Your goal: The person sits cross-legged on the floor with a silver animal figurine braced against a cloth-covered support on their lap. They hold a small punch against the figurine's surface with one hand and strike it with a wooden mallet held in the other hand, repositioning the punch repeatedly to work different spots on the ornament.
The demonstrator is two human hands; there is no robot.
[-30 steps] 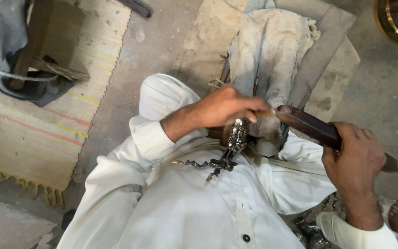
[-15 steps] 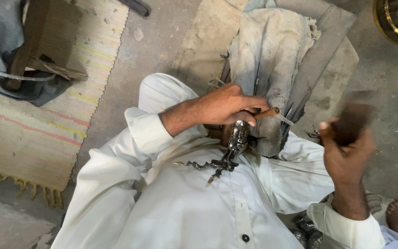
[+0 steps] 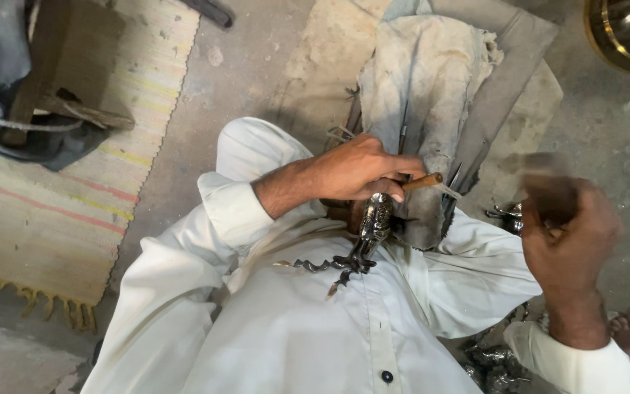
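While the left hand (image 3: pixel 355 171) pinches a wooden-handled chisel (image 3: pixel 424 182) against the ornate metal piece (image 3: pixel 373 219) — chasing seemingly midway — the right hand (image 3: pixel 566 233) grips a raised, blurred mallet (image 3: pixel 545 186).

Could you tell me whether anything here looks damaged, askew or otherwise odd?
The grey cloth draped over the work block looks torn and frayed along its right edge. The right hand is blurred, so what it grips is unclear. The left hand steadies an ornate metal piece; nothing looks spilled.

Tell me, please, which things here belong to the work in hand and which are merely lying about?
In use: left hand with wooden-handled tool; ornate metal piece; right hand gripping a blurred dark object.
Lying about: striped rug; brass vessel; grey cloth.
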